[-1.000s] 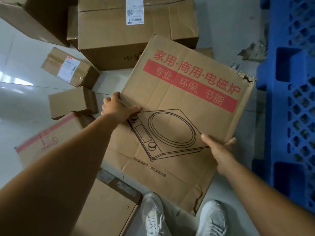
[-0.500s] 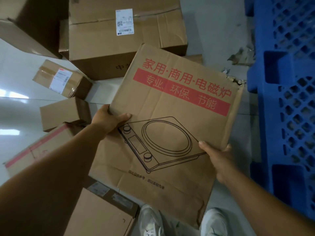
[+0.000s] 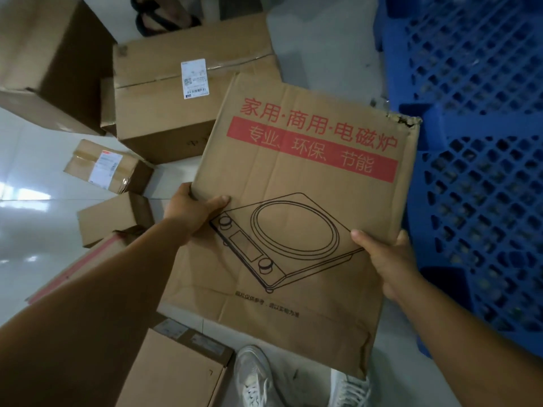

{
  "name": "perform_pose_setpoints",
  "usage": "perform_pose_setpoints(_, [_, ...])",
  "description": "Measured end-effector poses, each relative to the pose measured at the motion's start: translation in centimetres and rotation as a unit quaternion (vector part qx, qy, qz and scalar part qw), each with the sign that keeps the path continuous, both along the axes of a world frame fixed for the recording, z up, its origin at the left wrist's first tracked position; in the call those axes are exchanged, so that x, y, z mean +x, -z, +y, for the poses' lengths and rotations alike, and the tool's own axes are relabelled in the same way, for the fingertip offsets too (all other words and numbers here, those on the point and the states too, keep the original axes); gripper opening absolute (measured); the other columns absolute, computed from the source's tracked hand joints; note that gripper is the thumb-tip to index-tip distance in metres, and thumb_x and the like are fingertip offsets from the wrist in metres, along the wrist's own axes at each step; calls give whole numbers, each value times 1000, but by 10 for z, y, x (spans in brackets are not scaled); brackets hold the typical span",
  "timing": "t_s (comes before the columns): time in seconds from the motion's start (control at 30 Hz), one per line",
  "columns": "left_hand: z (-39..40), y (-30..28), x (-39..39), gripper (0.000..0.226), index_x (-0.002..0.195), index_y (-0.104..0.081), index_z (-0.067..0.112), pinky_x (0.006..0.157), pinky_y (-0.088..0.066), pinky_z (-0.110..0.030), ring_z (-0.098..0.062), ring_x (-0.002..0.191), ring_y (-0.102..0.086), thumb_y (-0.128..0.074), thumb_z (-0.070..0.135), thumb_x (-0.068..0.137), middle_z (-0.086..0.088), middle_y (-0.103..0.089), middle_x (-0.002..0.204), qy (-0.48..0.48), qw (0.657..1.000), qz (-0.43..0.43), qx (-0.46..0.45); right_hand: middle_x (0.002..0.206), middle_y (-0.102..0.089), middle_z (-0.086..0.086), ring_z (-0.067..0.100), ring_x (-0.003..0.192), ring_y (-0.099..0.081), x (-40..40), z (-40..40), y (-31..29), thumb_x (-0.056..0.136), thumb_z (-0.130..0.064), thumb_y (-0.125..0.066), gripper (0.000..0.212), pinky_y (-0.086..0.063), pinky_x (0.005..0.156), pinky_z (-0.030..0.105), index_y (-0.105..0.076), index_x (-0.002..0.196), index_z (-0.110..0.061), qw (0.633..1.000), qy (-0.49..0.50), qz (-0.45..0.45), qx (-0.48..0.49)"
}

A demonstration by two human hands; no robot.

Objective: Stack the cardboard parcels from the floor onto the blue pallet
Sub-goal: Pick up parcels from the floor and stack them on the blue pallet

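I hold a flat cardboard parcel (image 3: 296, 177) printed with red Chinese text and a line drawing of an induction cooker, raised above the floor in front of me. My left hand (image 3: 191, 210) grips its left edge, thumb on the printed face. My right hand (image 3: 385, 254) grips its right edge, thumb on top and fingers behind. The parcel's far right corner is torn. The blue pallet (image 3: 476, 160), a plastic lattice, fills the right side, its edge just beyond the parcel's right side.
Several cardboard parcels lie on the shiny white floor at left: a big labelled box (image 3: 182, 92), a larger one (image 3: 44, 57) at top left, two small ones (image 3: 108, 165) (image 3: 114, 215), a red-striped one (image 3: 79, 265) and another (image 3: 176, 368) by my white shoes (image 3: 255, 374).
The parcel has risen and shifted right toward the pallet, both hands keeping their grip. The view has tilted up, showing more of the floor beyond the boxes.
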State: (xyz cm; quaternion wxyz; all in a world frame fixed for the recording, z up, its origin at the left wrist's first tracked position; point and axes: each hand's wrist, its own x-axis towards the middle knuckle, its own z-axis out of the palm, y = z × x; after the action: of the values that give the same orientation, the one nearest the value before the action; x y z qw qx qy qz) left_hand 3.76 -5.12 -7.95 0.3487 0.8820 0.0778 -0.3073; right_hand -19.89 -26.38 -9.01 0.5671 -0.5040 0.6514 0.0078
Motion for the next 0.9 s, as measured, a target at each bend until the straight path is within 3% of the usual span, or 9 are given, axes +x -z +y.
perform_pose_setpoints(0.13, [-34, -30, -16, 63, 125, -48, 17, 84, -48, -35, -21, 97, -54, -79, 39, 74, -2, -55, 108, 18, 1000, -3, -11, 140, -46, 8, 29, 121, -48, -21, -28, -38, 73, -32, -81, 98, -45, 98, 48, -22, 150, -21, 1000, 15, -11, -16])
perform_pose_setpoints(0.37, [-104, -84, -52, 69, 127, -49, 14, 92, -51, -40, -25, 103, -58, -80, 41, 72, -5, -60, 115, 46, 998, -14, -31, 146, -40, 9, 30, 124, -46, -65, -87, -98, 72, -40, -80, 101, -45, 94, 44, -19, 151, -23, 999, 44, 4, -25])
perform_pose_setpoints(0.47, [-135, -107, -72, 65, 124, -49, 16, 80, -50, -34, -21, 94, -58, -80, 41, 72, -2, -59, 108, 48, 998, -15, -38, 144, -42, 9, 27, 120, -47, -86, -115, -123, 74, -38, -79, 94, -43, 91, 42, -24, 148, -21, 999, 45, -7, -29])
perform_pose_setpoints(0.63, [-183, -140, -105, 69, 126, -47, 17, 69, -49, -32, -14, 80, -58, -79, 45, 71, -3, -61, 108, 60, 997, -20, -53, 155, -26, 6, 28, 137, -34, -119, -163, -161, 75, -36, -79, 107, -35, 104, 43, -7, 154, -23, 997, 60, -24, -31])
perform_pose_setpoints(0.77, [-221, -164, -131, 66, 131, -46, 14, 65, -43, -27, -14, 81, -52, -76, 40, 77, -1, -54, 105, 67, 996, -32, -55, 156, -25, 7, 29, 137, -33, -145, -197, -181, 74, -36, -80, 109, -34, 106, 43, -7, 154, -22, 997, 63, -17, -38])
perform_pose_setpoints(0.9, [-252, -180, -143, 70, 132, -45, 14, 81, -49, -35, -21, 95, -54, -76, 42, 76, -4, -56, 111, 83, 995, -32, -49, 156, -25, 8, 30, 138, -33, -161, -223, -194, 73, -36, -80, 109, -33, 107, 46, -8, 153, -23, 996, 79, -17, -43])
